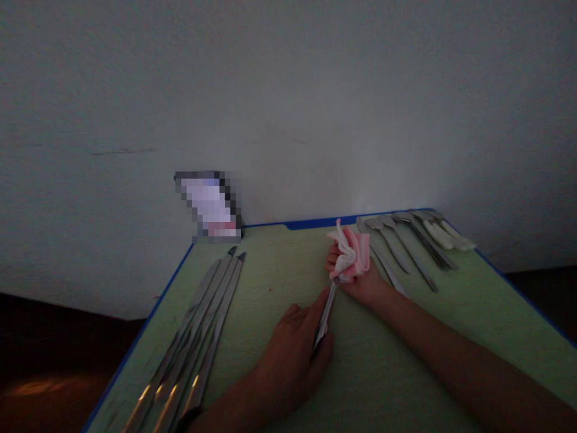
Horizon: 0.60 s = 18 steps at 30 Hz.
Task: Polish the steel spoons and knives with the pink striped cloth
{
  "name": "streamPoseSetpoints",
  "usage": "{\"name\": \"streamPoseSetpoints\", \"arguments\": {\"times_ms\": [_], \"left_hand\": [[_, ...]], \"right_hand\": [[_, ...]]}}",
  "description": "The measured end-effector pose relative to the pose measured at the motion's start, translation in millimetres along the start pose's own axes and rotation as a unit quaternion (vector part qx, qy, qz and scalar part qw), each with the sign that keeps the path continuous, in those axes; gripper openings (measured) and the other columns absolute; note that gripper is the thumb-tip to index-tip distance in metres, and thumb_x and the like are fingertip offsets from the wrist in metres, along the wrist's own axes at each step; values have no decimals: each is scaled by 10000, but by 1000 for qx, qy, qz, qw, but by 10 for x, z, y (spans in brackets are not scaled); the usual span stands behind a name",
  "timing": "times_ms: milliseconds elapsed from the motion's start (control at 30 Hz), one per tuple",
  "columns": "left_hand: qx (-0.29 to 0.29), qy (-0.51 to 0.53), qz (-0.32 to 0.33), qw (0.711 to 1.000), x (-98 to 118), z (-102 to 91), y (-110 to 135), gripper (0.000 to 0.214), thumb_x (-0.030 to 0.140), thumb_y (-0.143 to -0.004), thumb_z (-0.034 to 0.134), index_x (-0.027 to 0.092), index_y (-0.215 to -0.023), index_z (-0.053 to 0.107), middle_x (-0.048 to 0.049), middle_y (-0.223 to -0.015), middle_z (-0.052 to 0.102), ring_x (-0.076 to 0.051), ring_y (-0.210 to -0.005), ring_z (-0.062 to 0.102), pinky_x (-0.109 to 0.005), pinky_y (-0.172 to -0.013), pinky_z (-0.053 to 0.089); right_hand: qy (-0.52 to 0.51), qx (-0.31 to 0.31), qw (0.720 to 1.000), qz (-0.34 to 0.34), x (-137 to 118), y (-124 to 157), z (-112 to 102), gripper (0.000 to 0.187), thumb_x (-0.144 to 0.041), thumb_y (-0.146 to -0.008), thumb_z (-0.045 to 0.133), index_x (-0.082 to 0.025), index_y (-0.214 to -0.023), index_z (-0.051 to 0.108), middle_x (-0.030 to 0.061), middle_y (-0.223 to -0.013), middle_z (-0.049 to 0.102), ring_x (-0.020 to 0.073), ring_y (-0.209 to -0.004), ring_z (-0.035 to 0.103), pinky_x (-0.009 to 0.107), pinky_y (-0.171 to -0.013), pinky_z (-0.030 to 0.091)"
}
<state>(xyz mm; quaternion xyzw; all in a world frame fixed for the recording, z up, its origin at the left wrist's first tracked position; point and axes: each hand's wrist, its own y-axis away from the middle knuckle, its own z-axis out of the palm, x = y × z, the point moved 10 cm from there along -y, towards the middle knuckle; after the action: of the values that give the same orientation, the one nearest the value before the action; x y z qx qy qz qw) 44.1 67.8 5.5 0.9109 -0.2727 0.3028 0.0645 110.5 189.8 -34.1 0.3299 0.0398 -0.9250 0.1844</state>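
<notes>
My left hand [293, 343] is closed around the handle of a piece of metal cutlery [327, 313], which points away from me. Its far end is hidden in a pink and white cloth [354, 255], so I cannot tell its kind. Bunched in my closed right hand [360, 284], the cloth wraps that far end. Several metal table knives [211, 313] lie side by side at the left, blades pointing away. Just right of the cloth are several spoons [396, 243] and other cutlery pieces, some with pale handles [444, 234].
The pale green table [265, 264] has a blue edge and meets a grey wall [288, 108]. A phone-like device with a blurred bright screen [210, 204] leans against the wall at the back left corner.
</notes>
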Motion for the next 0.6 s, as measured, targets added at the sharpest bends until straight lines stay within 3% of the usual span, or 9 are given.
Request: {"name": "streamPoseSetpoints", "arguments": {"times_ms": [133, 300, 433, 600], "left_hand": [[6, -6, 15, 1000, 43, 9, 17, 583, 208, -892, 411, 190, -1413, 151, -88, -1117, 583, -229, -975, 530, -449, -918, 374], [32, 6, 25, 999, 112, -46, 34, 538, 165, -891, 406, 223, -1386, 205, -50, -978, 593, -205, -866, 532, -412, -858, 401], [20, 6, 39, 999, 145, -19, 27, 473, 147, -890, 416, 248, -1338, 302, -24, -881, 571, -195, -824, 514, -402, -830, 401], [14, 10, 38, 999, 142, -21, 23, 634, 127, -865, 435, 255, -1415, 147, -35, -926, 568, -202, -845, 510, -403, -830, 402]], "right_hand": [[-41, 13, 999, 23, 102, 6, -20, 131, -306, -736, 512, -197, -666, 490, -49, -509, 404, 89, -413, 337, 210, -367, 316], [117, 56, 990, -55, 1, 31, -78, 214, -385, -667, 596, -199, -640, 494, -47, -519, 435, 92, -429, 372, 231, -392, 333], [218, 71, 970, -79, -109, 81, 0, 235, -390, -680, 612, -198, -619, 490, -48, -532, 450, 85, -448, 362, 230, -421, 323], [336, 62, 936, -79, -200, 146, 205, 250, -421, -750, 559, -185, -672, 541, -34, -589, 508, 92, -515, 404, 234, -521, 358]]}}
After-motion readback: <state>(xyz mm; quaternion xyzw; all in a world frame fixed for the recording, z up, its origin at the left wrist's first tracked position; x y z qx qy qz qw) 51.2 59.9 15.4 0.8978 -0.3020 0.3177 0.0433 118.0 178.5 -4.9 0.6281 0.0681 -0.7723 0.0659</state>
